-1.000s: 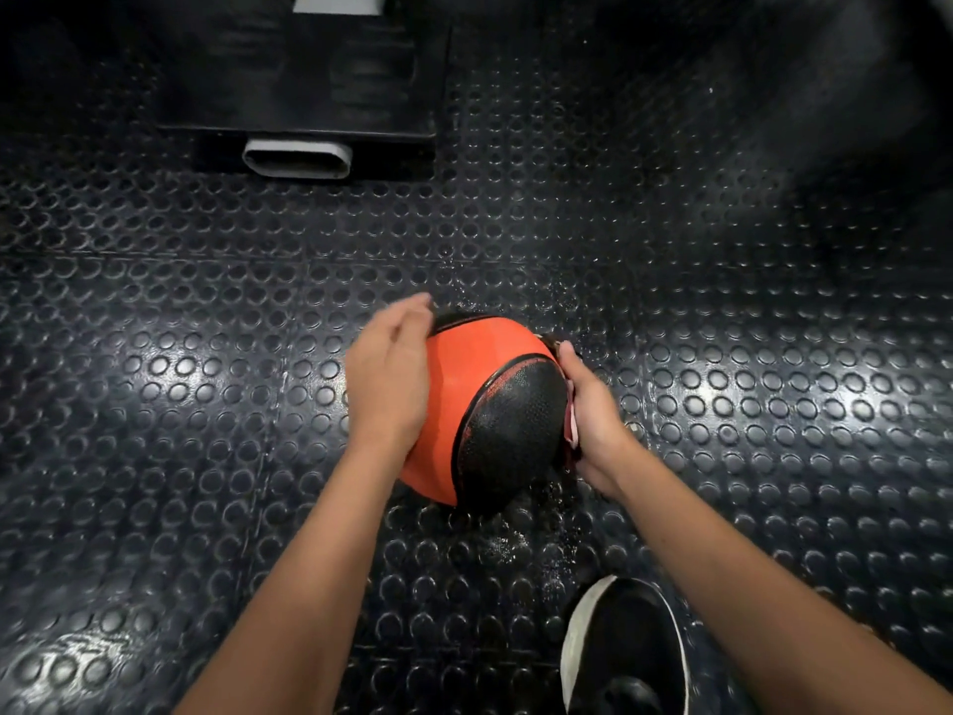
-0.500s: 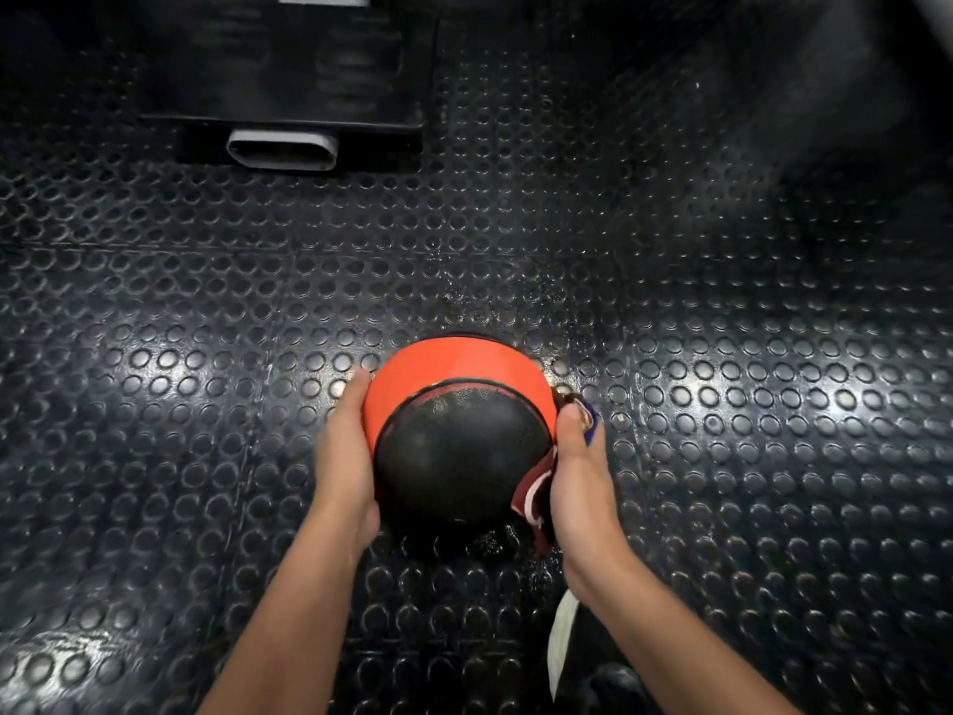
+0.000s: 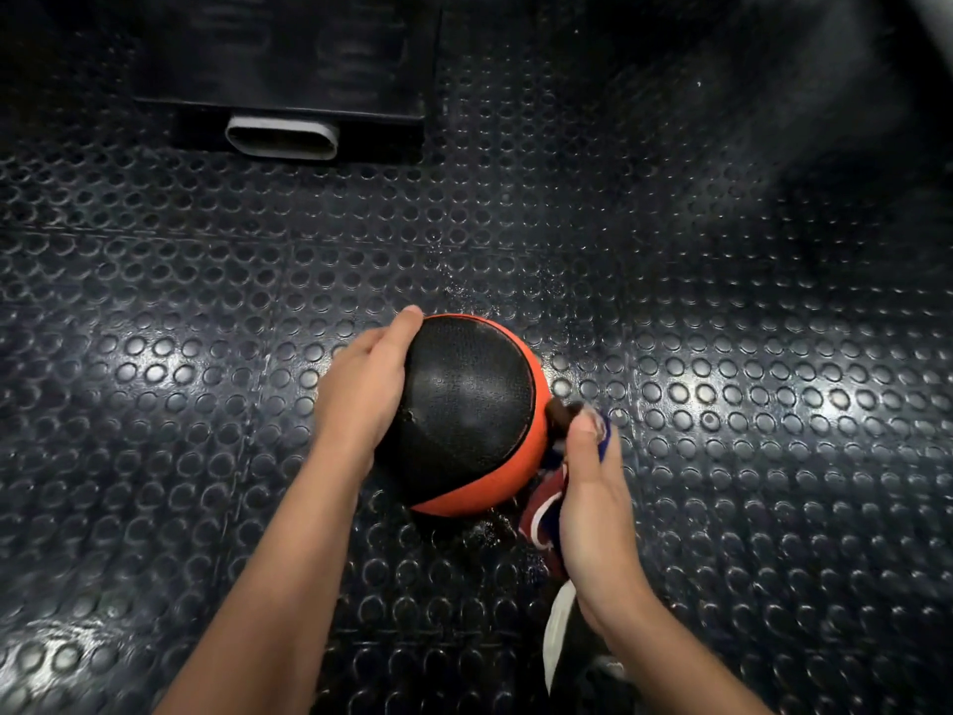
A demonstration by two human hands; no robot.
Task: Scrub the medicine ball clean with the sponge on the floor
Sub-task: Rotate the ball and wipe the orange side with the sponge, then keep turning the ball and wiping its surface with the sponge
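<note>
Black rubber floor [image 3: 722, 353], studded with raised circles and shining wet, fills the view. At its centre sits the medicine ball [image 3: 464, 410], black textured panel facing up with orange bands along its right and near edges. Our left hand [image 3: 361, 394] lies spread flat against the ball's left side, fingertips reaching its far edge. Our right hand [image 3: 593, 498] presses against the ball's right side, its thumb and fingers curled round the sponge [image 3: 541, 508], which shows red, white and blue and touches the ball. A dark shoe with a white edge [image 3: 559, 627] shows at the near edge. Far left stands a dark block with a pale oval opening [image 3: 282, 138].
</note>
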